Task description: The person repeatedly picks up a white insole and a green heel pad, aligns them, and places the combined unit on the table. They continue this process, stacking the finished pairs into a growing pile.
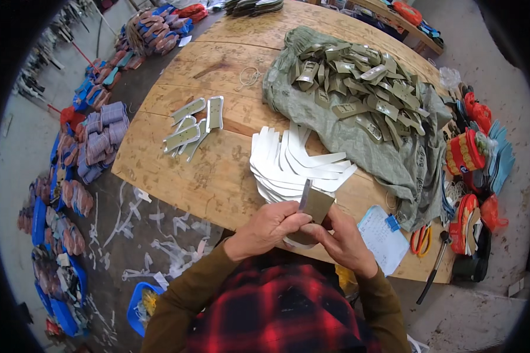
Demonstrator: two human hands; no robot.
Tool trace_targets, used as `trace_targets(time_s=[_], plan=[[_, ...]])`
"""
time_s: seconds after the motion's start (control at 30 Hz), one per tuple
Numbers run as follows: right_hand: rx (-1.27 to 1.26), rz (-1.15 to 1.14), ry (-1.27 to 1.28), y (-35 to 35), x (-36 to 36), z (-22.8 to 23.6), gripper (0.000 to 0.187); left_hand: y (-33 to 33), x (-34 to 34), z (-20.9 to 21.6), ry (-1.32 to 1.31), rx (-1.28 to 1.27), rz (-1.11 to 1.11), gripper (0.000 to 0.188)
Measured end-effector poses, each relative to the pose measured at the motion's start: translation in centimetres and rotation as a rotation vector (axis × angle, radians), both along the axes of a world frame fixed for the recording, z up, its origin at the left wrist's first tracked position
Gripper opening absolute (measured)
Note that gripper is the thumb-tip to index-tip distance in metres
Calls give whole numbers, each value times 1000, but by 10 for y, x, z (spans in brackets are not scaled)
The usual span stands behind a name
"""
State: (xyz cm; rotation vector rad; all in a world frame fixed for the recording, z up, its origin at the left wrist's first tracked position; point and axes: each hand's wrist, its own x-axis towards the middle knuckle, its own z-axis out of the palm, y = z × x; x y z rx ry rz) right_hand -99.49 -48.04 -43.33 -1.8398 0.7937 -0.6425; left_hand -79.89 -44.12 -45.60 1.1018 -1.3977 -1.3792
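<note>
Close to my body, over the near table edge, both my hands are closed on one olive-green curved piece (317, 206) with a pale strip along its left edge. My left hand (268, 228) pinches it from the left, thumb toward the middle. From the right, my right hand (346, 241) grips it, thumb on its near side and the other fingers partly hidden behind. Just beyond my hands lies a fanned stack of white curved strips (294, 159). To the left, several olive pieces with white edging (185, 132) rest in a small loose pile.
A large heap of olive pieces (359, 82) lies on a grey-green sack (353, 144) at the far right. On the table (176, 179) near my right are a written sheet (383, 238) with a blue clip, orange-handled scissors (421, 240) and a hammer (434, 267). Scraps litter the floor at left.
</note>
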Motion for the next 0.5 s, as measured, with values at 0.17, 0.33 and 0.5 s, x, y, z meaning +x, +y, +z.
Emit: trace_targets(time_s=[0.17,0.33,0.5], plan=[[-376,26,92,-11,6,-1,45,-12,10,14,-26,-6,-46,20],[-578,-13,122,-13,16,21,62,-11,9,34,-264,-340,77,42],[-92,-207,-194,3,12,10,56,-5,15,16,-493,-763,232,51]])
